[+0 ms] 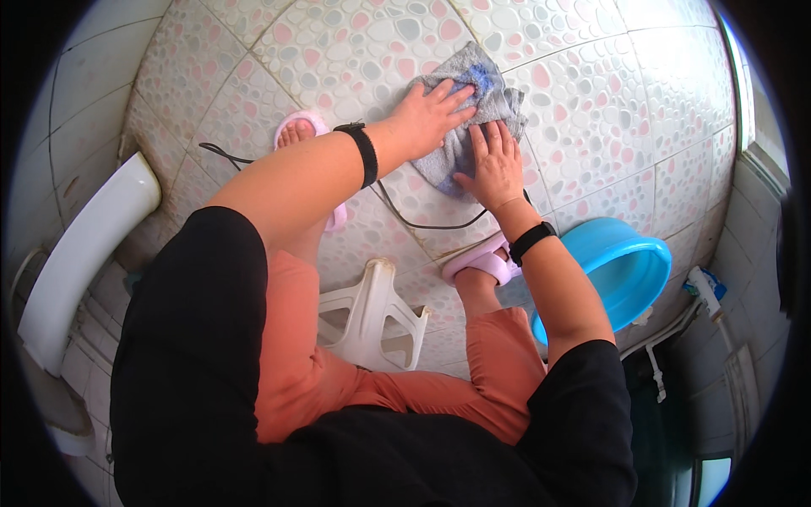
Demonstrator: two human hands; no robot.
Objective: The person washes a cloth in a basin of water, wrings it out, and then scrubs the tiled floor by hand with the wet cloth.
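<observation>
A grey towel with blue patches (476, 82) lies crumpled on the pebble-patterned tile floor. My left hand (434, 119) rests on its left part with the fingers spread. Lower down, at the towel's right side, my right hand (496, 161) presses on it palm down, thumb held away from the fingers. Neither hand is seen gripping a fold. Black bands circle both forearms near the wrists.
A white plastic stool (374, 317) stands between the legs. On the right are a blue basin (659, 253) and white pipes (704, 293). A black cable (437, 226) loops over the floor between pink slippers. A white curved fixture (95, 247) is at left.
</observation>
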